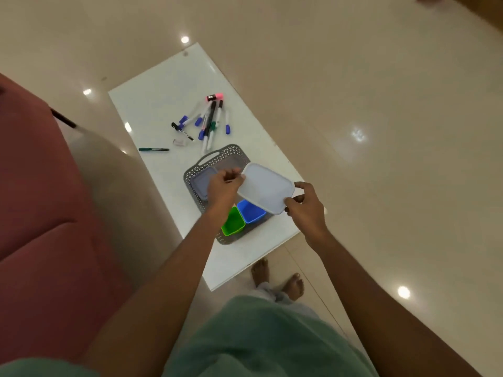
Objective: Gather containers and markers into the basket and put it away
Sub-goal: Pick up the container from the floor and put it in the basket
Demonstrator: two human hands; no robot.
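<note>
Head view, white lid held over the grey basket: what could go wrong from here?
1. The white lid is pinched only at its ends by the left hand and right hand, tilted above the blue container and green container; it could slip or knock them.
2. The basket looks crowded, so the markers lying loose on the white board may not fit neatly.
3. The green marker lies apart and might be overlooked.

Markers [206, 121] lie behind the basket [196, 167] — both on the board [152, 99]
</note>
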